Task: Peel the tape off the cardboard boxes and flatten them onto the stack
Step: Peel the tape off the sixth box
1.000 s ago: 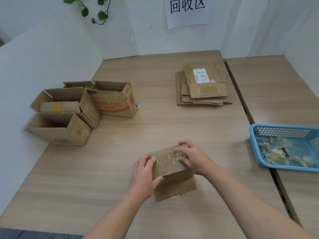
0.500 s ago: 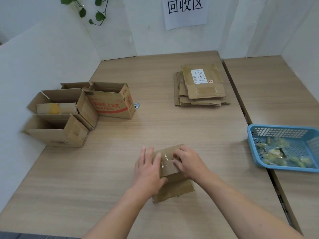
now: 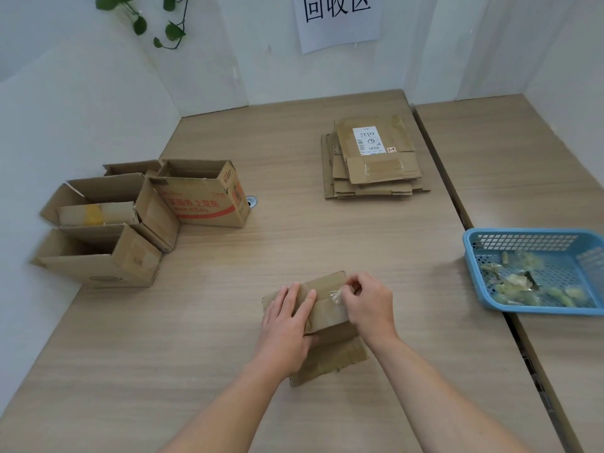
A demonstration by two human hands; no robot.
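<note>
A small brown cardboard box [image 3: 330, 351] lies on the wooden table near me. My left hand [image 3: 287, 325] presses flat on its left side with straight fingers. My right hand [image 3: 367, 304] pinches a strip of clear tape [image 3: 338, 295] that lifts off the box's top face. A stack of flattened boxes [image 3: 372, 165] with a white label on top lies farther back, right of centre. Several open cardboard boxes [image 3: 137, 217] stand at the left.
A blue plastic basket [image 3: 490, 237] holding crumpled tape pieces sits at the right, across a gap between two tables. White partition walls close in the left and back. A paper sign and a green vine hang on the back wall.
My right hand has moved to the right and lifted a strip of tape off the box top. My left hand went from gripping the box edge to pressing flat on it.
</note>
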